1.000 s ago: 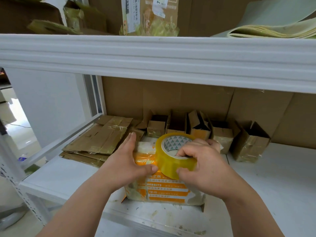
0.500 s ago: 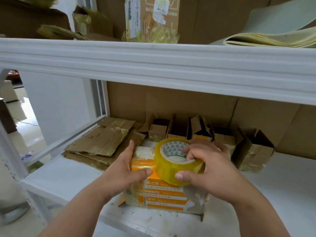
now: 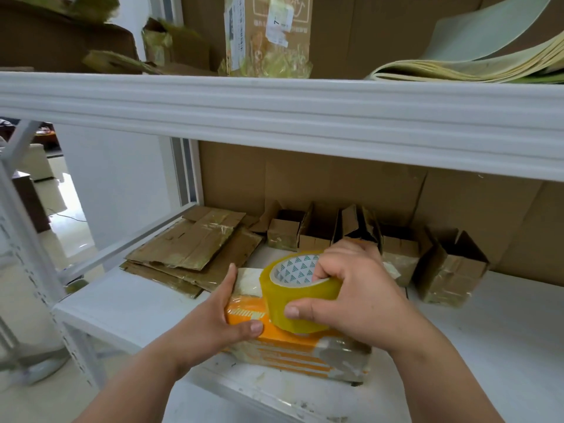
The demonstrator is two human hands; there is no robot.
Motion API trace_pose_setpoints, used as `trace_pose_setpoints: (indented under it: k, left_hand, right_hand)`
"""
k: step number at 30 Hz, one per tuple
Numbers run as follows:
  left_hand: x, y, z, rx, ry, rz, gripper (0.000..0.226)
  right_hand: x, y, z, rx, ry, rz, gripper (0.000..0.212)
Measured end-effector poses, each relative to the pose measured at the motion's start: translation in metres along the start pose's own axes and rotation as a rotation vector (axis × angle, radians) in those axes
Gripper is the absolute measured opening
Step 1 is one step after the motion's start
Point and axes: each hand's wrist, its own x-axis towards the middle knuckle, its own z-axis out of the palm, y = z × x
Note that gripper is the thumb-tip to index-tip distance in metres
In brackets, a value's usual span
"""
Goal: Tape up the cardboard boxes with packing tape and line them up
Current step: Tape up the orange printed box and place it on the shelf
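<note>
Now: orange-printed box (image 3: 293, 346) at lower centre of frame, near shelf (image 3: 128, 303) front edge. Left hand (image 3: 225, 312) clamps box side; right hand (image 3: 351, 297) grips tape roll (image 3: 300, 296) on top. Best: steady box, pull tape taut, press flat along seam.

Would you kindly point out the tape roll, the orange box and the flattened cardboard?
tape roll (image 3: 300, 303): head view, yellow outer side.
orange box (image 3: 293, 346): head view, top face.
flattened cardboard (image 3: 195, 242): head view, top sheet.

Yellowish tape roll (image 3: 300, 296) sits tilted on the orange-and-white box (image 3: 293, 346) at the shelf's front edge, open little boxes (image 3: 381, 242) lined behind.
</note>
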Motion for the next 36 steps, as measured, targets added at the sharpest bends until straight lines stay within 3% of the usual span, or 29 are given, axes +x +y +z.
trace_pose_setpoints:
  k: [7, 14, 20, 23, 27, 31, 36]
  left_hand:
    - [0.003, -0.008, 0.007, -0.082, -0.006, -0.042, 0.125]
    - [0.015, -0.001, 0.016, -0.049, -0.057, -0.079, 0.119]
    - [0.023, 0.005, 0.023, 0.014, -0.095, -0.09, 0.115]
    - [0.023, 0.012, 0.03, 0.064, -0.081, -0.059, 0.115]
    - [0.028, 0.006, 0.036, 0.363, 0.022, 0.17, 0.114]
    - [0.042, 0.016, 0.039, 0.581, -0.008, 0.466, 0.11]
    - [0.069, 0.04, 0.035, 0.737, -0.149, 0.479, 0.132]
  right_hand:
    - [-0.004, -0.006, -0.007, -0.031, -0.03, 0.004, 0.059]
    - [-0.024, -0.003, -0.04, -0.039, -0.108, 0.079, 0.024]
    - [-0.027, 0.006, -0.053, -0.1, 0.076, 0.239, 0.048]
    - [-0.029, 0.004, -0.055, -0.147, 0.136, 0.285, 0.05]
    - [-0.03, -0.001, -0.053, -0.191, 0.141, 0.337, 0.052]
    - [-0.033, -0.002, -0.053, -0.139, 0.172, 0.355, 0.051]
    - [-0.033, -0.003, -0.059, -0.177, 0.198, 0.398, 0.038]
